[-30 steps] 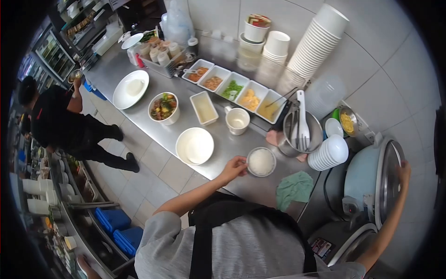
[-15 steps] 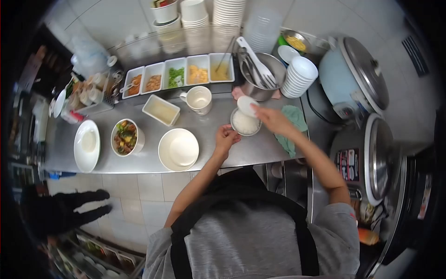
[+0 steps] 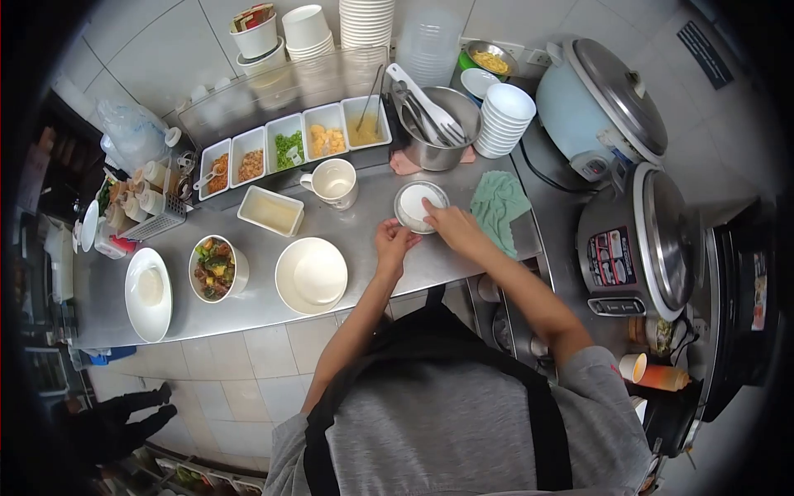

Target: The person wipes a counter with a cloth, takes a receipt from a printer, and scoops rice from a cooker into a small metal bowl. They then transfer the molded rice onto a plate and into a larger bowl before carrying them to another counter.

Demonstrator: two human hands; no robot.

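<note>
both hands at the small bowl, mid counter
small bowl (image 3: 416,202) sits straight ahead of me on the counter (image 3: 356,227), btwn mug (image 3: 335,182) and green cloth (image 3: 499,202); round, no long axis. r hand (image 3: 453,230) is nearer, fingers flat over its top, can't tell if gripping. l hand (image 3: 394,244) loosely curled, empty, just beside its near-left rim.

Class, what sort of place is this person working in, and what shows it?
Most likely a commercial kitchen or food stall: a steel counter, a row of topping trays, stacked white bowls and a large rice cooker.
</note>
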